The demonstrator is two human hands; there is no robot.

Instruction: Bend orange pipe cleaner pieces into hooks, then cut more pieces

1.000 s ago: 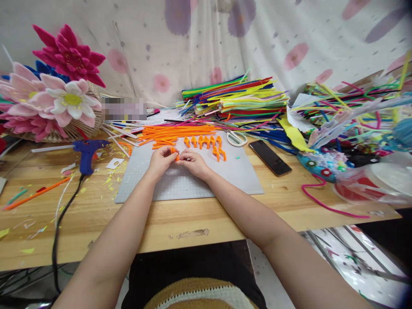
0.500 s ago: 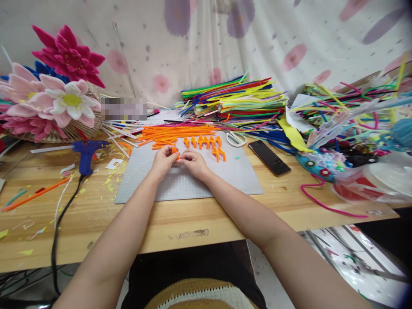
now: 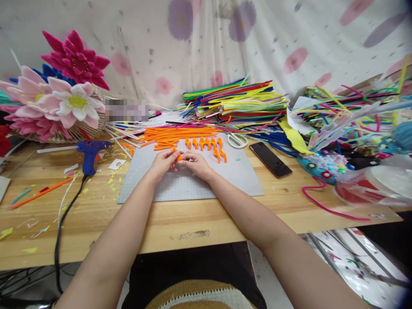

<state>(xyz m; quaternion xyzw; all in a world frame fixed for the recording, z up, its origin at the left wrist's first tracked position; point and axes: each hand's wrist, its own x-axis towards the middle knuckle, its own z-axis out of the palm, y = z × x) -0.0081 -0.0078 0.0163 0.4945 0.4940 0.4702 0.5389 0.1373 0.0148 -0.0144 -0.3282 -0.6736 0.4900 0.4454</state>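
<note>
Both hands meet over the grey cutting mat (image 3: 238, 184). My left hand (image 3: 163, 164) pinches an orange pipe cleaner (image 3: 178, 157), bent into a small shape and partly hidden by the fingers. From the other side, my right hand (image 3: 197, 165) is closed on the lower end of the same piece. Several finished-looking orange pieces, looped at the top with two legs (image 3: 207, 143), lie in a row on the mat just beyond my right hand. Behind my left hand is a bundle of straight orange pipe cleaners (image 3: 180, 133).
A blue glue gun (image 3: 90, 156) with a black cord lies at left, below fuzzy flowers (image 3: 75, 103). Scissors (image 3: 237, 140) and a phone (image 3: 270, 159) lie right of the pieces. Colourful pipe cleaners (image 3: 238, 98) are piled at the back. A clear-wrapped tub (image 3: 383, 182) stands far right.
The whole view has shifted slightly, so things appear a little further right and lower. Both hands stay together on the orange pipe cleaner, with a small shift of the fingers.
</note>
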